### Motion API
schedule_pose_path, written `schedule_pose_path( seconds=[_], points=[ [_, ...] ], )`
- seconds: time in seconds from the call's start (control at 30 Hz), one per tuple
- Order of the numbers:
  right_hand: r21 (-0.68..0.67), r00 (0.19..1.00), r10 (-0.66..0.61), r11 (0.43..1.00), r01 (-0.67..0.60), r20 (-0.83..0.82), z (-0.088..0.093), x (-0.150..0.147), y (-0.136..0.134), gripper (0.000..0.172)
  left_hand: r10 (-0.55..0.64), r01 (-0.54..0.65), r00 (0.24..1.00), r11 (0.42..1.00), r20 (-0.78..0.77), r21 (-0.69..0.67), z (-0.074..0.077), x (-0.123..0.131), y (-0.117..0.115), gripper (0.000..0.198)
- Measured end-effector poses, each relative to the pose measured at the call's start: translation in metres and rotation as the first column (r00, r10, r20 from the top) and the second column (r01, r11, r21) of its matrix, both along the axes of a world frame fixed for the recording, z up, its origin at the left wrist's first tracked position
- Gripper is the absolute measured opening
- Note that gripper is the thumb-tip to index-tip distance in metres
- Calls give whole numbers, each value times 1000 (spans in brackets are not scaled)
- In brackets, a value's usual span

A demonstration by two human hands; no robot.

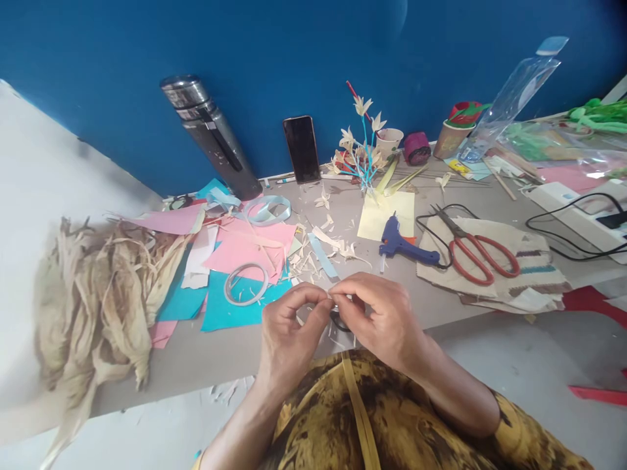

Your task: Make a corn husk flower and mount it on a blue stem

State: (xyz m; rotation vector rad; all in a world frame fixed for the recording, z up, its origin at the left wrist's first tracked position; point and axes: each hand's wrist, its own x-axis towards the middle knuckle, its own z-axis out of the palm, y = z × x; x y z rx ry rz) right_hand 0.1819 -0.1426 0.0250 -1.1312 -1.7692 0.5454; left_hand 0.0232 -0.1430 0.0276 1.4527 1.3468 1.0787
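Note:
My left hand (298,321) and my right hand (379,314) meet fingertip to fingertip above the table's front edge. Both are closed in a pinch, and whatever lies between the fingertips is too small to make out. Just beyond them lie a light blue ribbon strip (322,256) and pale husk scraps (313,267). To the right of my right hand is a blue hot glue gun (404,245). Farther back stands a bunch of pale husk flowers (363,147) on blue stems.
Dried corn husks (98,300) hang over the table's left edge. Red-handled scissors (482,254) rest on folded cloth (533,261). A dark flask (215,140) and a phone (301,150) lean against the blue wall. A power strip (563,202) with a black cable sits at right.

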Motion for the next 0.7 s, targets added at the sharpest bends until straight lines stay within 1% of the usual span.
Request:
schedule_pose_path(
  seconds=[0.1, 0.2, 0.3, 0.37, 0.43, 0.53, 0.6, 0.7],
  points=[
    [-20, 1000, -8, 1000, 8, -4, 0, -1, -1, 18, -10, 10, 1000, 1000, -1, -4, 2, 0, 0, 14],
    [-33, 1000, -15, 999, 14, -15, 0, -3, -4, 16, -35, 36, 999, 999, 35, -31, 4, -1, -2, 16],
    [-31, 994, -24, 999, 21, -105, -1, -4, -7, 14, -17, 19, 996, 1000, 82, -24, 1, -2, -4, 17],
    [-62, 980, -39, 998, 27, -196, -2, -4, -9, 12, 12, -8, 990, 999, 138, -36, -5, -4, -5, 16],
    [-120, 956, -72, 992, 39, -285, -2, -3, -11, 10, 29, -15, 973, 998, 227, -64, -11, -7, -5, 16],
    [-211, 919, -141, 975, 66, -367, -4, 1, -12, 10, -2, 39, 935, 994, 354, -97, -17, -10, -6, 19],
    [-272, 915, -142, 961, 36, -377, -5, 3, -12, 15, -30, 78, 923, 991, 384, -109, -17, -11, -8, 21],
    [-335, 922, -61, 939, -76, -383, -4, 1, -13, 20, -48, 83, 939, 993, 341, -89, -15, -11, -11, 22]
  ],
)
